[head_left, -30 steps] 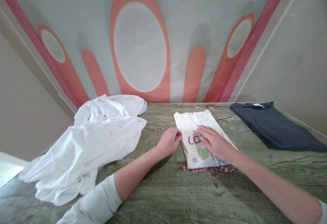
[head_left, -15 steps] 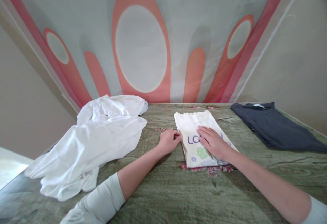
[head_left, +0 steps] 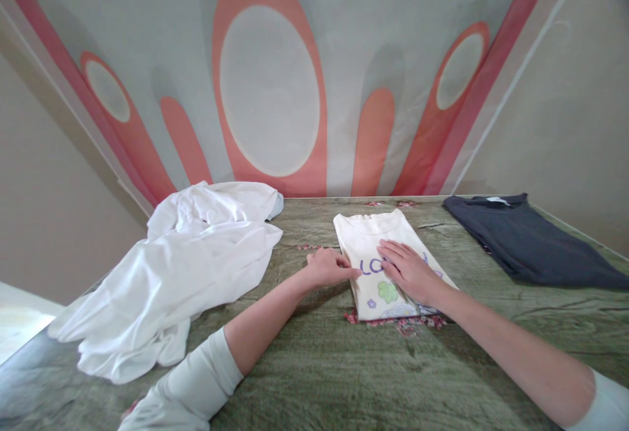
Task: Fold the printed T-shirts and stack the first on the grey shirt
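Note:
A folded cream T-shirt with purple letters and a green leaf print lies on the green patterned table cover. My right hand lies flat on its middle, fingers stretched out and pressing the cloth. My left hand rests at the shirt's left edge, its fingers reaching onto the fabric near the purple letters. Neither hand holds anything.
A crumpled heap of white clothing covers the left part of the table. A flat dark navy garment lies at the far right. A wall hanging with orange and pink ovals stands behind the table's back edge.
My left hand has uncurled and slid right, its fingers now reaching onto the folded shirt's left edge. My right hand stays flat on the shirt.

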`<state>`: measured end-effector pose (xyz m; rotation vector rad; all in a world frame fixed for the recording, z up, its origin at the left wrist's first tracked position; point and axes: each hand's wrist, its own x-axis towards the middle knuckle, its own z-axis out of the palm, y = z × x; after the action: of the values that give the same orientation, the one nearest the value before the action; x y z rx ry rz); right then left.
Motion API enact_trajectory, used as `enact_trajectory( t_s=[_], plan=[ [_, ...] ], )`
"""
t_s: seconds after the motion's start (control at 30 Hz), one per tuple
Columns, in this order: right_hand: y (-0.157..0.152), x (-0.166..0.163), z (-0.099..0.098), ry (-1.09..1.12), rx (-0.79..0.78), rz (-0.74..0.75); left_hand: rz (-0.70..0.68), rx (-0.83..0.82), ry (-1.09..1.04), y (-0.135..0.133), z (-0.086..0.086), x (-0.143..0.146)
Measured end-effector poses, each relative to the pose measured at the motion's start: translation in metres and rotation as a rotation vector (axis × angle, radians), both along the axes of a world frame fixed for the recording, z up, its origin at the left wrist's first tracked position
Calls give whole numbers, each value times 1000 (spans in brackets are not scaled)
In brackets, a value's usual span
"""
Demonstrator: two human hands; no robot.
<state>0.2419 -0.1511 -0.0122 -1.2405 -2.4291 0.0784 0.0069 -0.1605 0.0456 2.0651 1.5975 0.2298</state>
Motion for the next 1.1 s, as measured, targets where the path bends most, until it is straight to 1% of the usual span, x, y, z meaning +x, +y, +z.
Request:
enact_trajectory(
  t_s=[0.17,0.27,0.33,0.43,0.5,0.57,0.67,0.8,0.9,0.97,1.0,1.1],
  plan=[
    [0,0,1,8,0,5,25,41,41,-4,-4,3],
    [-1,0,1,-21,-6,-6,14,101,73,-6,-10,2],
    [-1,0,1,-45,-8,-15,5,165,98,-9,-12,1],
    [-1,0,1,-66,-7,-25,-3,307,102,-19,-11,0],
    [-1,-1,1,-66,-2,-31,-47,401,79,-28,-8,1],
    [-1,-1,1,-58,8,-27,-119,455,54,-37,-6,5],
    [0,-1,0,-47,23,-18,-168,466,64,-44,-9,8],
    [0,0,-1,-63,18,-18,-101,403,124,-38,-19,4],
    [1,0,-3,-69,13,-29,-80,415,157,-33,-20,1],
    [1,0,-3,-62,12,-32,-125,452,169,-33,-15,2],
    [1,0,-4,-56,12,-31,-178,465,173,-34,-13,3],
    [1,0,-3,-39,16,-21,-402,454,191,-41,-9,8]
  ],
)
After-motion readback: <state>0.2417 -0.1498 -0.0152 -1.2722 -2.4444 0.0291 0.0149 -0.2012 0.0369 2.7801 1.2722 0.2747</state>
